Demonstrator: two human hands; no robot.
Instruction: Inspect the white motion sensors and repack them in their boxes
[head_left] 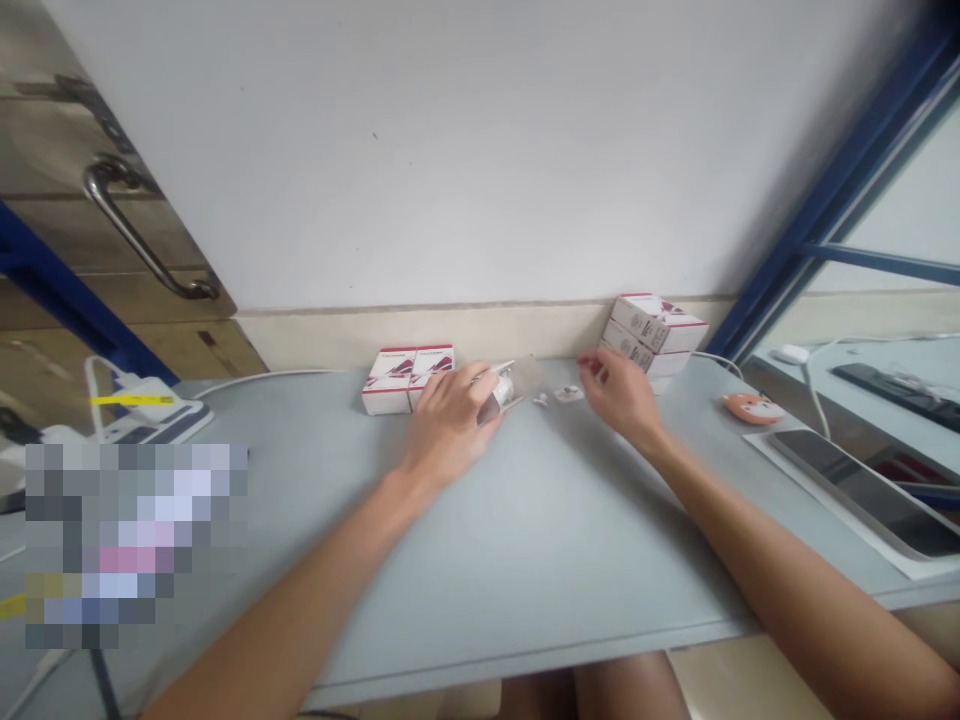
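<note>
My left hand (450, 415) rests on the grey table (525, 540) with its fingers closed round a small clear plastic packet (510, 385). Just behind it lie two white-and-red boxes (409, 378) side by side against the wall. My right hand (619, 392) hovers low over the table beside a stack of two more white-and-red boxes (654, 335), its fingers curled and pinched near the stack's lower left corner; what they hold is too small to see. Between the hands lie two small white pieces (568, 394).
An orange-and-white small object (752, 407) lies right of the stack, with a dark tablet (862, 490) on a white sheet at the right edge. A white device with yellow tape (150, 405) sits at the left. A blue frame (840, 190) rises on the right.
</note>
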